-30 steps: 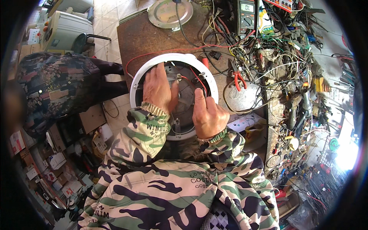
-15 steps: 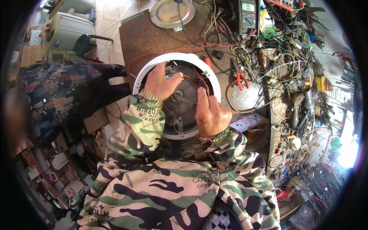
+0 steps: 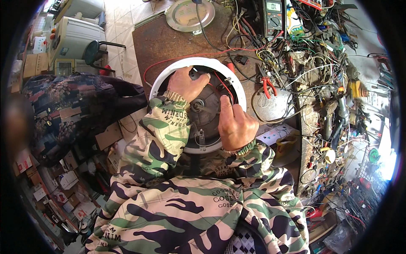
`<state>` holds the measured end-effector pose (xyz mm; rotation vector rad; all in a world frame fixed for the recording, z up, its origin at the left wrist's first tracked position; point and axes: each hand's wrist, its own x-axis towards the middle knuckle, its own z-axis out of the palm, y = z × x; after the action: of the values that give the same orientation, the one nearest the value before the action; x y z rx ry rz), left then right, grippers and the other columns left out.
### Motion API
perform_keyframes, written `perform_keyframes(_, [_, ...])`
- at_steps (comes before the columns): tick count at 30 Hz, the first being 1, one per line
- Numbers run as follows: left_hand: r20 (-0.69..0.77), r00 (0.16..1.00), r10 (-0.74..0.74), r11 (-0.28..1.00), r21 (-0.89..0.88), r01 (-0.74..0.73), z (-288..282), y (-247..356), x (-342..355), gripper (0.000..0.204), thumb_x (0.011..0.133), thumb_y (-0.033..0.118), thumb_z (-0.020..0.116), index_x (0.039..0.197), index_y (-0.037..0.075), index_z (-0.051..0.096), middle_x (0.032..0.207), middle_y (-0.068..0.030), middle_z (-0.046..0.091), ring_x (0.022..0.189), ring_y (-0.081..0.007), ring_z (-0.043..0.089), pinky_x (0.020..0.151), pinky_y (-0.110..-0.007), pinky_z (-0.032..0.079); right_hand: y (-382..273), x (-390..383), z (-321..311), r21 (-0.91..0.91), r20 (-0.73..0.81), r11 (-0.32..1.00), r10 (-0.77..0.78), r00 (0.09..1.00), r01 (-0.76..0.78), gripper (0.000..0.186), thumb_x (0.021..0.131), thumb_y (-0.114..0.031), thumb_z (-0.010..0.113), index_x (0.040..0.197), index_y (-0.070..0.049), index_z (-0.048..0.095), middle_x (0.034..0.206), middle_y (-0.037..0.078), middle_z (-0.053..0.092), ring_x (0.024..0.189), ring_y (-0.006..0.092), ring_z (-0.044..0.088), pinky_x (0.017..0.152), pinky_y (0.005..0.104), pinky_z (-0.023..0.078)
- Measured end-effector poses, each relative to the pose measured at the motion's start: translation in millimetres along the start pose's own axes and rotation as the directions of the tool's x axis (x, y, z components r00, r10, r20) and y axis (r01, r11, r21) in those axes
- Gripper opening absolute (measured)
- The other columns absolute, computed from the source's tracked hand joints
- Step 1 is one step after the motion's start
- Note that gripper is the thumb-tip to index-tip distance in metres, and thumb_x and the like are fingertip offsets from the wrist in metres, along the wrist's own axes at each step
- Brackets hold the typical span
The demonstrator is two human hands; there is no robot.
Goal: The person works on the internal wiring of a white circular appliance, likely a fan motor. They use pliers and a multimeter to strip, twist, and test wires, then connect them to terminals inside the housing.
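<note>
A round appliance base with a white rim [image 3: 198,150] lies with its dark inside facing up, in front of my body. My left hand [image 3: 188,84] reaches over its far left rim, thumb stretched out and apart from the index finger; the other fingertips are hidden inside. On the right side of the base, my right hand [image 3: 237,125] is closed, one finger pointing forward at the inner wall. What it grips, if anything, is hidden. Red wires [image 3: 224,86] run inside the base between the hands. A metal bracket [image 3: 201,136] stands near the bottom edge.
A multimeter [image 3: 275,19] stands at the far right, with a red lead [image 3: 186,57] crossing the wooden bench [image 3: 148,40]. Red-handled pliers [image 3: 267,86] and tangled wires lie to the right. A round metal cover [image 3: 190,15] rests at the back. Another person in dark patterned clothes [image 3: 80,99] is at the left.
The view has shifted slightly. My left hand has turned a little, its thumb moving right and up. My right hand keeps nearly the same place at the base.
</note>
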<state>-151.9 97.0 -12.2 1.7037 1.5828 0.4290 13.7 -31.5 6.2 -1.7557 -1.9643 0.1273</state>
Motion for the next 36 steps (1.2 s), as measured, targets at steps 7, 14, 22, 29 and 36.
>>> perform_keyframes(7, [-0.014, 1.0, -0.005, 0.994, -0.111, 0.003, 4, -1, 0, 0.05, 0.086, 0.032, 0.074, 0.116, -0.008, 0.071, 0.107, -0.0219, 0.075, 0.101, -0.0303, 0.072, 0.093, -0.039, 0.052, 3, -1, 2, -0.02, -0.01, 1.0, 0.005, 1.0, -0.006, 0.047, 0.081, -0.008, 0.066, 0.128, 0.0, 0.065, 0.077, 0.006, 0.053, 0.057, 0.0229, 0.06, 0.049, 0.0357, 0.05])
perform_keyframes(14, [-0.032, 0.999, -0.025, 0.971, -0.237, 0.016, 5, -5, -4, 0.048, 0.086, 0.025, 0.079, 0.117, -0.01, 0.07, 0.102, -0.0167, 0.075, 0.093, -0.0192, 0.071, 0.081, -0.034, 0.057, 3, -2, 4, 0.004, -0.045, 1.0, 0.005, 0.999, -0.005, 0.046, 0.082, -0.009, 0.066, 0.127, -0.001, 0.065, 0.077, 0.006, 0.053, 0.056, 0.023, 0.06, 0.049, 0.0357, 0.05])
perform_keyframes(22, [-0.103, 0.993, -0.05, 0.959, -0.282, 0.019, 9, -9, -6, 0.044, 0.084, 0.026, 0.076, 0.113, -0.006, 0.072, 0.099, -0.019, 0.076, 0.089, -0.0271, 0.073, 0.083, -0.037, 0.055, 3, -1, 2, 0.001, -0.017, 1.0, 0.006, 1.0, -0.006, 0.047, 0.082, -0.009, 0.066, 0.128, -0.001, 0.065, 0.077, 0.006, 0.053, 0.058, 0.0231, 0.06, 0.051, 0.0354, 0.05])
perform_keyframes(29, [-0.1, 0.994, -0.047, 0.968, -0.251, 0.021, 8, -11, -4, 0.044, 0.083, 0.027, 0.076, 0.113, -0.005, 0.073, 0.1, -0.0192, 0.076, 0.091, -0.0283, 0.073, 0.084, -0.037, 0.055, 4, 0, 1, 0.011, -0.004, 1.0, 0.007, 1.0, -0.007, 0.047, 0.082, -0.01, 0.066, 0.128, 0.0, 0.064, 0.078, 0.007, 0.053, 0.06, 0.0236, 0.062, 0.052, 0.0361, 0.051])
perform_keyframes(36, [-0.143, 0.989, -0.022, 0.996, -0.083, 0.01, 2, -6, -9, 0.05, 0.085, 0.035, 0.073, 0.119, -0.002, 0.073, 0.11, -0.0229, 0.075, 0.101, -0.0354, 0.073, 0.093, -0.039, 0.054, -1, 2, -7, 0.039, -0.002, 0.998, 0.057, 0.998, -0.057, 0.044, 0.081, -0.007, 0.065, 0.125, -0.003, 0.067, 0.075, 0.006, 0.053, 0.055, 0.0248, 0.06, 0.052, 0.0377, 0.05])
